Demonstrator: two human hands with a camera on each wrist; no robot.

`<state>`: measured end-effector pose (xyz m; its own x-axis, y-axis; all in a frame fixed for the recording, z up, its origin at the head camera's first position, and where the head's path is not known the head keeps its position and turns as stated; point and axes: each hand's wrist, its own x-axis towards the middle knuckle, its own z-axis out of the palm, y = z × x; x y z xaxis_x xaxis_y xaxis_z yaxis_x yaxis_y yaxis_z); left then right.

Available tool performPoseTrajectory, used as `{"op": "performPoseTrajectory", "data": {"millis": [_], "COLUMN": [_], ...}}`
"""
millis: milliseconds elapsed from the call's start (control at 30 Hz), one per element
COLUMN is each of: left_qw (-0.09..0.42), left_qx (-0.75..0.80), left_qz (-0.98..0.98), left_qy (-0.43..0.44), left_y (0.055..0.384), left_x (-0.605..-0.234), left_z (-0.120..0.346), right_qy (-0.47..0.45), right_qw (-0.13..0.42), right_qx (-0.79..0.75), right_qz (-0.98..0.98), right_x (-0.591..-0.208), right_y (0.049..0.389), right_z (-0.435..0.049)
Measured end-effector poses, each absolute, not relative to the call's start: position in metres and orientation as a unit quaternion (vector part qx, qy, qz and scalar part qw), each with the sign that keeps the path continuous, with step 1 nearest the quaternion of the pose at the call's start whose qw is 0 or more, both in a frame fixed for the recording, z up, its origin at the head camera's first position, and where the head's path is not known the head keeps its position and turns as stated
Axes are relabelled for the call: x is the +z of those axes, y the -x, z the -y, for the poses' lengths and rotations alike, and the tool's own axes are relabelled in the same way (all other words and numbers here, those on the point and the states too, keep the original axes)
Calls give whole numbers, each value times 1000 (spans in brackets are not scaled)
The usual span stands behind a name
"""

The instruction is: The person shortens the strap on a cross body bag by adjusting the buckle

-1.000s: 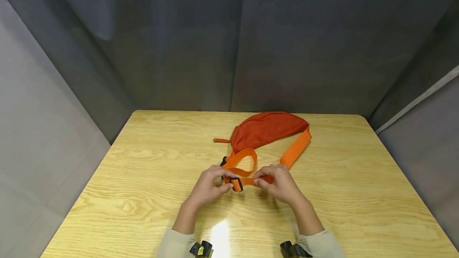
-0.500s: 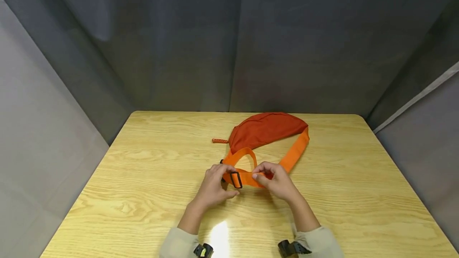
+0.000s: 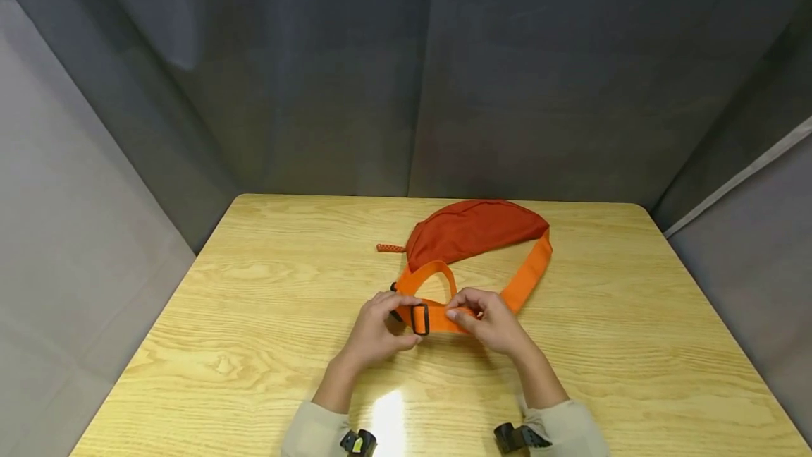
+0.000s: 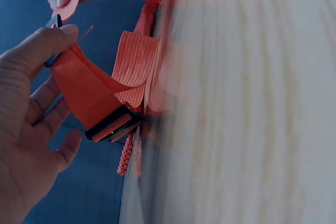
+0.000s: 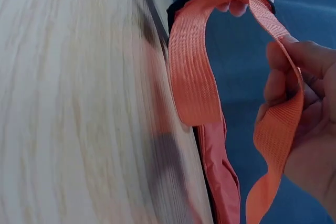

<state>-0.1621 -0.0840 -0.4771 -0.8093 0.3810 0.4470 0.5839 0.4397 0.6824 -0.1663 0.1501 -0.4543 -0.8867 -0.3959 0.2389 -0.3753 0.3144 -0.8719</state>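
Note:
A red waist bag (image 3: 476,233) lies at the back of the table, its orange strap (image 3: 529,273) looping toward me. My left hand (image 3: 374,331) holds a black strap slider (image 3: 426,319) by its upper and lower edges, between fingers and thumb. In the left wrist view, the thumb lies over that slider and a black buckle (image 4: 113,124) hangs on the webbing below. My right hand (image 3: 491,319) pinches the strap just right of the slider, thumb against fingers. The right wrist view shows the strap (image 5: 278,129) running down past the right palm in a twist.
A braided zipper pull (image 3: 390,248) sticks out from the bag's left end. The wooden table (image 3: 254,302) is backed by a dark curtain (image 3: 317,90), with pale panels at both sides.
The slider and the strap between the hands have turned to show their flat faces. My left thumb has moved from the slider's front to its lower edge. The bag stays put.

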Motion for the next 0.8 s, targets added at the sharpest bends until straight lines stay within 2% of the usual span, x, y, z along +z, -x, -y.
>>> {"op": "performPoseTrajectory", "data": {"millis": [333,600,800], "left_qw": [89,55,45], "left_qx": [-489,-484,-462], "left_qz": [814,819,833], "left_qy": [300,304,302], "left_y": [161,159,163], "left_x": [-485,-483,-476], "left_z": [86,92,92], "right_qy": [247,289,308], "right_qw": [46,-8,23], "right_qx": [-556,-398,-362], "right_qz": [-792,-871,-879], "right_x": [-461,-460,-460], "right_y": [165,170,180], "right_z": [-130,-146,-154]}}
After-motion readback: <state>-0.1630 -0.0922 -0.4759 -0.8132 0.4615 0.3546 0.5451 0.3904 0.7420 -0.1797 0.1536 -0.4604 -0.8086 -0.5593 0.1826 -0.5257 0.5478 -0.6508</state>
